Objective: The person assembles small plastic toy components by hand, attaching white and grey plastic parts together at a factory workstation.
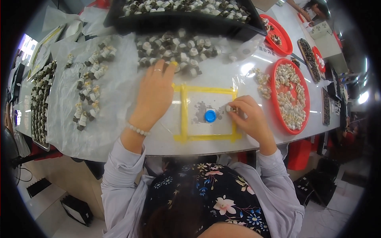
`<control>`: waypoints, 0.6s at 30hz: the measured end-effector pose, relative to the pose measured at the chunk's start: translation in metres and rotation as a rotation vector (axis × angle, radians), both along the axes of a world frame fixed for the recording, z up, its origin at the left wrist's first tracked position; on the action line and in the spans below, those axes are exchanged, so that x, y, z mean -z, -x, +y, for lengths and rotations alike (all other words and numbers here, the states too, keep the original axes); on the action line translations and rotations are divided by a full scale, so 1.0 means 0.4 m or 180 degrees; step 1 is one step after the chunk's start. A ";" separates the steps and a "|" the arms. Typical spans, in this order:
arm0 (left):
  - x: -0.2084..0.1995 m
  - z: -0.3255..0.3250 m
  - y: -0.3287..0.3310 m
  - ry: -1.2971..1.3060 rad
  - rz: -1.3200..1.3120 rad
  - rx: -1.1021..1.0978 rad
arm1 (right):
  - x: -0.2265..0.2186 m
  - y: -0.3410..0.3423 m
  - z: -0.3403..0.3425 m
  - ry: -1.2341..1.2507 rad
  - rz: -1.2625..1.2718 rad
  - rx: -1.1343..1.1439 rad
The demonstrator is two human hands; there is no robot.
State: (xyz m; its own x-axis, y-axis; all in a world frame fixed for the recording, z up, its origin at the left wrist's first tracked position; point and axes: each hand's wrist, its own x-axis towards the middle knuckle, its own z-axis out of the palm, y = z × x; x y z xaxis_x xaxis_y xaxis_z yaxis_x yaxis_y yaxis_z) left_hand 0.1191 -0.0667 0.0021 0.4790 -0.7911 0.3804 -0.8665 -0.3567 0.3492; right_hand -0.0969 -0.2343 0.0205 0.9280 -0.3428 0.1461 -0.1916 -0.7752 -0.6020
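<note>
My left hand [154,89], with a ring and a beaded bracelet, reaches to the near edge of a heap of small white-and-dark figurine pieces [184,49]. Its fingers are stretched out and look open, though the fingertips are partly hidden; a small yellow bit shows beside one of them. My right hand [249,117] is closed in a pinch on a small white-and-brown figurine piece [231,108]. That piece is just right of a round blue lid-like pot [210,115], which stands on a grey-stained patch inside a yellow tape frame [183,115] on the white table.
A red round tray [273,95] of cream pieces stands at right, with loose ones [262,81] beside it. Pieces with yellowish tops [85,95] lie on a plastic sheet [59,99] at left. A black bin [182,29] is behind the heap; another person [313,10] is far right.
</note>
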 end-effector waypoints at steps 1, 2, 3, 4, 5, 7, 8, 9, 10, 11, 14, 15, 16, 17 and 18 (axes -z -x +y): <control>0.005 -0.005 -0.004 0.0010 -0.0084 -0.0033 | 0.001 0.001 -0.003 0.0007 0.0011 0.0020; 0.003 -0.002 -0.001 0.0014 -0.0074 -0.0015 | 0.001 0.002 -0.006 0.0110 -0.0025 -0.0035; -0.005 0.007 0.004 -0.0163 0.0190 0.0032 | 0.003 0.003 -0.008 0.0207 -0.0063 -0.0078; -0.009 0.019 0.010 -0.0343 0.0452 0.0080 | 0.002 0.003 -0.009 0.0205 -0.0053 -0.0048; -0.009 0.033 0.014 -0.0348 0.0459 0.0111 | 0.000 0.002 -0.008 0.0136 -0.0136 -0.0113; -0.003 0.062 0.032 -0.0325 0.0640 0.0196 | 0.000 -0.001 -0.004 0.0076 -0.0194 -0.0146; -0.003 0.069 0.049 -0.0329 0.0656 0.0230 | 0.002 -0.006 0.001 -0.0018 -0.0339 -0.0246; -0.007 0.079 0.064 0.0059 0.0662 0.0144 | 0.000 -0.013 0.008 -0.0112 -0.0489 -0.0348; -0.009 0.086 0.077 0.0447 0.0670 0.0055 | -0.004 -0.021 0.014 -0.0112 -0.0476 -0.0316; -0.008 0.094 0.085 0.0443 0.0685 0.0083 | -0.009 -0.031 0.019 -0.0051 -0.0430 -0.0485; 0.000 0.112 0.090 0.0403 0.0590 -0.0243 | -0.017 -0.049 0.034 0.0168 -0.0336 -0.0755; 0.009 0.114 0.090 0.0302 0.0651 -0.0294 | -0.017 -0.053 0.037 0.0332 -0.0292 -0.0889; 0.013 0.117 0.090 0.0202 0.0712 -0.0346 | -0.016 -0.056 0.040 0.0331 -0.0293 -0.0896; 0.012 0.116 0.091 0.0204 0.0712 -0.0352 | -0.015 -0.058 0.042 0.0542 -0.0299 -0.0933; 0.008 0.110 0.095 0.0249 0.0780 -0.0314 | -0.015 -0.060 0.044 0.0749 -0.0304 -0.0980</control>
